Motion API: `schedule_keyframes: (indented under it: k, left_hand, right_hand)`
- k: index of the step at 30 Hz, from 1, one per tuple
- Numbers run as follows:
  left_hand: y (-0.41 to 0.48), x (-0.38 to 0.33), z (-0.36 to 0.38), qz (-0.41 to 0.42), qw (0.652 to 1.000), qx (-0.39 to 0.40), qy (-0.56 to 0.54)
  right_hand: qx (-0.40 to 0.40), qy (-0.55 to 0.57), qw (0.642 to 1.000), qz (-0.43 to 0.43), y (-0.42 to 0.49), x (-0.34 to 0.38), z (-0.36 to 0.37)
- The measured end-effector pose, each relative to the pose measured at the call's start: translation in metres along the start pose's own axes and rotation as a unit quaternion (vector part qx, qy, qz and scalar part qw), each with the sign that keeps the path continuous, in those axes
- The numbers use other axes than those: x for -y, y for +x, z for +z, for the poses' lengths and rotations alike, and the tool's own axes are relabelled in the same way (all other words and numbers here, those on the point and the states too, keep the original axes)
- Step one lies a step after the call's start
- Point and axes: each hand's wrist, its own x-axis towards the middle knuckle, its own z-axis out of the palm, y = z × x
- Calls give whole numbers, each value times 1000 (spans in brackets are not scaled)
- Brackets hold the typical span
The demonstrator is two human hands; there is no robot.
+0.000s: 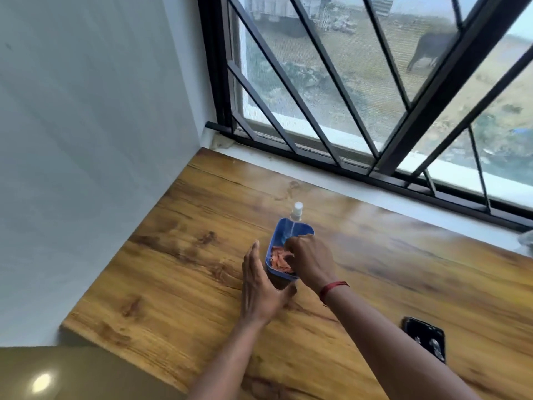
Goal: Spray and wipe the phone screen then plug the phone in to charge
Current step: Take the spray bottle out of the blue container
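Observation:
A small blue box (288, 229) stands on the wooden table (173, 269). An orange cloth (280, 261) lies crumpled in its near end, and a clear spray bottle with a white cap (297, 210) leans out of its far end. My right hand (310, 259) reaches into the box with its fingers closed on the orange cloth. My left hand (259, 287) is open, its palm against the box's left side and its thumb under the near end. The black phone (424, 337) lies flat, screen up, at the right near me.
A barred window with a white sill (360, 184) runs along the table's far edge. A white wall (86, 140) bounds the left side. The table's left edge drops to a glossy floor (57, 376). A pale object (526, 241) shows at the right border.

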Motion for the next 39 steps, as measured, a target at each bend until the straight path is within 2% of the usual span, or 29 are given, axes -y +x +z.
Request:
schedule_keyframes:
  k: [3,11,17,28,30,32,34,36,39]
  left_hand:
    - [3,7,5,1,1000,19,-3]
    - [6,-1,13,-34,998,48,-28]
    - [4,-2,16,-41,998,20,-48]
    - [9,-4,12,-54,997,35,-41]
    - [10,-4,11,-60,996,42,-40]
    - [11,-3,11,-54,997,40,-36]
    - [12,-3,11,-43,998,36,-31]
    - [13,-3,11,-39,998,35,-27]
    - [13,-3,10,-33,998,44,-23]
  right_hand:
    - [-7,-33,999,-5,5,-1,8]
    - [43,-116,991,-47,13,4,7]
    - [68,-123,988,-56,21,4,5]
    - [54,-121,989,-70,20,3,4]
    - [10,-93,995,-35,15,3,1]
    - [-89,-21,995,29,8,-1,1]
    - [-182,54,978,89,4,-7,1]
    - [-191,119,965,135,9,-11,1]
    - [-139,138,969,149,22,-12,3]
